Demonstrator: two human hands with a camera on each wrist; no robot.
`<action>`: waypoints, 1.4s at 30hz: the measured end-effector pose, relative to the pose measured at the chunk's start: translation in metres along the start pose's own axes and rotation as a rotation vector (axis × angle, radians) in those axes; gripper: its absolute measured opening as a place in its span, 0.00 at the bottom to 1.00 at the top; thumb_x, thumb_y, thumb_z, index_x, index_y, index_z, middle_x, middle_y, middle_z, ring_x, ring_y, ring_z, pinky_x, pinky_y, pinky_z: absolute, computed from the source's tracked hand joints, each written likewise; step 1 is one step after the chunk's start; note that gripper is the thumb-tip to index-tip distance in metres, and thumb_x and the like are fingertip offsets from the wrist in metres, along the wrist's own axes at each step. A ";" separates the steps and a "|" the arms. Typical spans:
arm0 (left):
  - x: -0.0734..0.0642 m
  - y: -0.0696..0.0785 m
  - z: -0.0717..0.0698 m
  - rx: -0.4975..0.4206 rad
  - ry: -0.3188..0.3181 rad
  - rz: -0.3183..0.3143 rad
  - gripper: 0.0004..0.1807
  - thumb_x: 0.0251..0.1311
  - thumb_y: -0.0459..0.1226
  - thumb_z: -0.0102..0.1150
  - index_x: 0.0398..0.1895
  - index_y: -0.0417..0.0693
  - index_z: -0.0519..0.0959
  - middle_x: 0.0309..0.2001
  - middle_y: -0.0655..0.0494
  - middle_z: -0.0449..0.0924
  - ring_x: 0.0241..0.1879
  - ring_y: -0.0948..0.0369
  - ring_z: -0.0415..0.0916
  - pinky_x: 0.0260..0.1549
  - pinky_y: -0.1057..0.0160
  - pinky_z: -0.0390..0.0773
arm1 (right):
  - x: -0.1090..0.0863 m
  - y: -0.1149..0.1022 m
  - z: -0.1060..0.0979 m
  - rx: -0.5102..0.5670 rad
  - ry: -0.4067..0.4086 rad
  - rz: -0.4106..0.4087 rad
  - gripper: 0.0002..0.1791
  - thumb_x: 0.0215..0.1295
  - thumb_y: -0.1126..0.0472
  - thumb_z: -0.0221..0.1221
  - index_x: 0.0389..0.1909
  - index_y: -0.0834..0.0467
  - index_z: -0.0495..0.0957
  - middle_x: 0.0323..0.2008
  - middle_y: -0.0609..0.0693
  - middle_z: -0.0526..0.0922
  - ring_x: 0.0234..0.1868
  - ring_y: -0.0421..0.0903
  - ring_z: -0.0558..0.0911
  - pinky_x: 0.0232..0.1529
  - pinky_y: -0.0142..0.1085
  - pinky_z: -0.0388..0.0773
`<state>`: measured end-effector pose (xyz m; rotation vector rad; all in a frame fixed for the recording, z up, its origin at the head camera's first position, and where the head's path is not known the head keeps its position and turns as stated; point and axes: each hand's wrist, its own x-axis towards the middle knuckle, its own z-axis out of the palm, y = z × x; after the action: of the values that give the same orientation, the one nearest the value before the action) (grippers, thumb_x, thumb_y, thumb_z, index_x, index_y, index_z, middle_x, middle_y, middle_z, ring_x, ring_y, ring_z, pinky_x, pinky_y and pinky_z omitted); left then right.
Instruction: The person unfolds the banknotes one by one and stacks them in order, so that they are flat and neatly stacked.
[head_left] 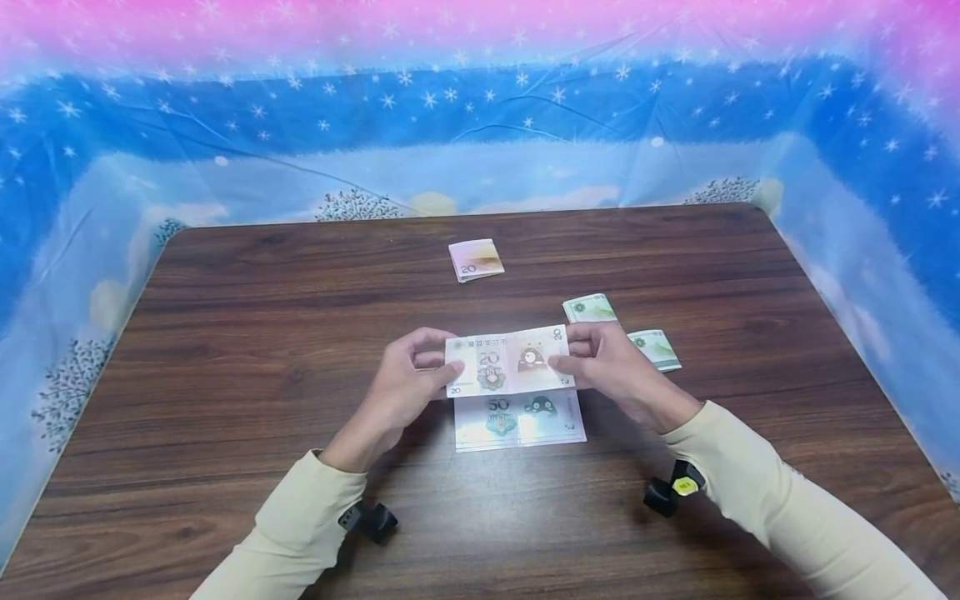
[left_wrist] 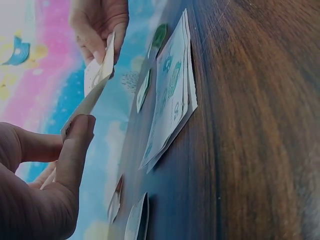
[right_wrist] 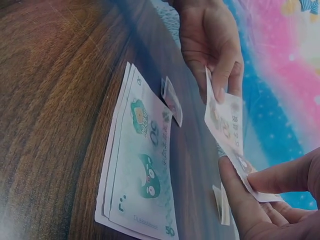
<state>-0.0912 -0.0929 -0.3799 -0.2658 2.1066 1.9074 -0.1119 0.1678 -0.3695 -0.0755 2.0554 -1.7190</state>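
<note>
A play banknote marked 20 (head_left: 510,360), with a cartoon animal printed on it, is stretched between both hands above the table. My left hand (head_left: 412,375) pinches its left end between thumb and fingers. The right hand (head_left: 611,367) pinches the opposite end in the same way. In the right wrist view the note (right_wrist: 225,125) bends slightly along a middle crease. Below it, flat on the wood, lies a small stack of green notes marked 50 (head_left: 517,423), partly covered by the held note in the head view; its edges show several layers in the left wrist view.
A folded 20 note (head_left: 477,258) lies toward the back of the dark wooden table (head_left: 300,292). Two folded green notes (head_left: 588,308) rest beyond the right hand, one partly behind it. A snowflake-patterned cloth (head_left: 480,108) hangs around the table's back and sides.
</note>
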 end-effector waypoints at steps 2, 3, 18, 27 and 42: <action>0.000 0.000 -0.001 -0.007 -0.006 -0.006 0.19 0.62 0.24 0.62 0.57 0.40 0.78 0.47 0.39 0.85 0.35 0.58 0.84 0.39 0.55 0.86 | 0.000 0.001 -0.001 0.010 -0.005 0.001 0.16 0.68 0.73 0.58 0.54 0.75 0.74 0.38 0.56 0.87 0.37 0.41 0.86 0.43 0.35 0.85; 0.001 -0.001 -0.001 -0.011 -0.009 -0.006 0.19 0.62 0.24 0.62 0.57 0.40 0.78 0.47 0.39 0.85 0.35 0.58 0.84 0.39 0.56 0.86 | 0.000 0.001 -0.002 0.015 -0.006 0.004 0.16 0.68 0.73 0.58 0.54 0.75 0.73 0.38 0.56 0.87 0.38 0.41 0.86 0.43 0.35 0.85; 0.002 -0.003 -0.004 -0.046 -0.039 -0.007 0.17 0.60 0.22 0.64 0.52 0.33 0.78 0.44 0.38 0.86 0.33 0.58 0.85 0.36 0.60 0.87 | -0.002 0.005 -0.009 -0.009 -0.033 0.016 0.06 0.69 0.71 0.61 0.36 0.71 0.74 0.33 0.56 0.84 0.36 0.46 0.86 0.44 0.47 0.86; -0.002 -0.006 -0.004 0.286 -0.091 0.072 0.17 0.59 0.29 0.70 0.50 0.33 0.78 0.31 0.45 0.87 0.24 0.54 0.86 0.29 0.57 0.87 | -0.006 0.007 -0.012 -0.233 -0.024 0.037 0.11 0.66 0.69 0.65 0.26 0.66 0.75 0.27 0.55 0.80 0.29 0.47 0.85 0.35 0.44 0.87; -0.008 -0.006 0.004 0.716 -0.118 0.131 0.19 0.56 0.38 0.75 0.48 0.39 0.82 0.24 0.60 0.85 0.22 0.65 0.81 0.26 0.64 0.77 | -0.007 0.026 -0.012 -0.339 -0.061 0.043 0.08 0.62 0.70 0.67 0.30 0.69 0.78 0.21 0.54 0.83 0.20 0.45 0.83 0.26 0.43 0.86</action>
<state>-0.0818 -0.0904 -0.3832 0.1402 2.5928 1.0710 -0.1039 0.1865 -0.3911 -0.1860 2.2645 -1.3114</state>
